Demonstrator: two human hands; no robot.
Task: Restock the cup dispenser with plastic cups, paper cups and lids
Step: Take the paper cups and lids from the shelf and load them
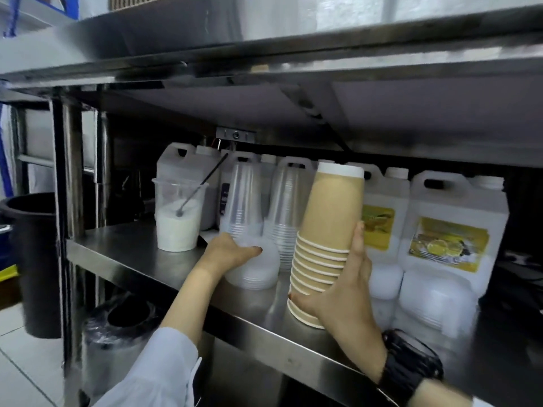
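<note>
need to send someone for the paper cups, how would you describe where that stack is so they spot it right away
Look at the lower steel shelf under the counter. Near its front edge, the right hand grips a tilted stack of paper cups, upside down. It is the only tan stack; the stacks to its left are clear plastic.

The left hand [227, 254] covers the near side of the blurred lid stack [255, 268]. The right hand's [340, 292] grip hides the paper cup stack's [326, 239] lower right rims. At three o'clock, the jug labels [448, 243] are too smeared to read. The picture's bottom edge cuts off both forearms.
</note>
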